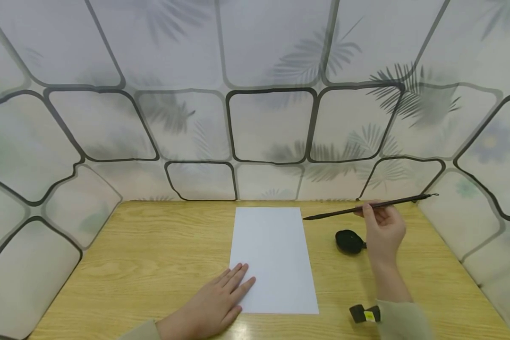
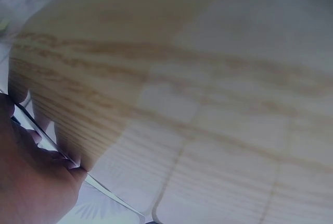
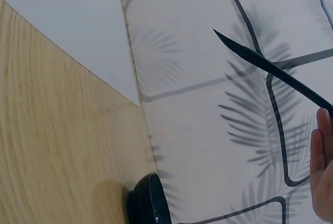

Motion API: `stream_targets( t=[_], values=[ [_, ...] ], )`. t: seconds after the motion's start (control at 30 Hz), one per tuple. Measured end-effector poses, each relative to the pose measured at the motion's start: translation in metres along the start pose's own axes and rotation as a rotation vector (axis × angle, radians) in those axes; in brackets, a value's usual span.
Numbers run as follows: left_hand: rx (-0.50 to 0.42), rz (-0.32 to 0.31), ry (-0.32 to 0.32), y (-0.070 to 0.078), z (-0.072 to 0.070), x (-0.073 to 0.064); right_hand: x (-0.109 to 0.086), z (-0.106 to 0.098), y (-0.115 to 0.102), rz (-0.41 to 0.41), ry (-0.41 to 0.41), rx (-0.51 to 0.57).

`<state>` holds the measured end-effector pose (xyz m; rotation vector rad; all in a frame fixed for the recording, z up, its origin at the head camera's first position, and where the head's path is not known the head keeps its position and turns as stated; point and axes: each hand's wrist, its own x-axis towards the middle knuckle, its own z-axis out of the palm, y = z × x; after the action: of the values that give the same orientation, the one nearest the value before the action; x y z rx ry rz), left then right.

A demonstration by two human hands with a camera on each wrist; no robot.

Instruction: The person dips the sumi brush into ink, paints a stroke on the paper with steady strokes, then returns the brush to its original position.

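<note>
Head view: one sheet of white paper (image 1: 274,264), blank, lying flat on a wood-grain table (image 1: 165,245); left hand (image 1: 214,300) resting at its lower left edge, fingers extended and slightly spread, grasping nothing. One long dark brush (image 1: 344,211), slender, with tapering tip and small loop at the far end, pinched between thumb and fingers of the right hand (image 1: 384,233); tip near the sheet's upper right corner. One black dish (image 1: 349,242), right of the sheet. Progress, as judged: brush in hand, paper steadied; no stroke visible, all marking apparently left. Left wrist view: hand at lower left; finger grip cannot be told. Right wrist view: brush tip smooth, pointed, raised clear of the paper.
</note>
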<state>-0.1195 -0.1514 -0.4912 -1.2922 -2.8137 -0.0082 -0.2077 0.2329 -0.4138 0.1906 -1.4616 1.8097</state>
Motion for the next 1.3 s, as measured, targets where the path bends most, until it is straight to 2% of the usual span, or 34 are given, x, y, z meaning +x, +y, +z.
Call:
stream_targets(
  t=[0.33,0.6,1.03,1.3],
  values=[
    [-0.004,-0.002,-0.009,0.000,0.001,0.000,-0.014,0.027,0.006,0.025,-0.076,-0.071],
    [-0.002,-0.001,0.009,-0.001,0.004,0.000,-0.027,0.040,0.012,0.067,-0.118,-0.204],
    [-0.005,-0.008,-0.017,0.000,0.000,0.001,-0.039,0.054,0.020,0.079,-0.146,-0.196],
    [0.009,-0.001,-0.004,0.000,0.000,0.000,-0.044,0.059,0.026,0.063,-0.163,-0.165]
  ],
)
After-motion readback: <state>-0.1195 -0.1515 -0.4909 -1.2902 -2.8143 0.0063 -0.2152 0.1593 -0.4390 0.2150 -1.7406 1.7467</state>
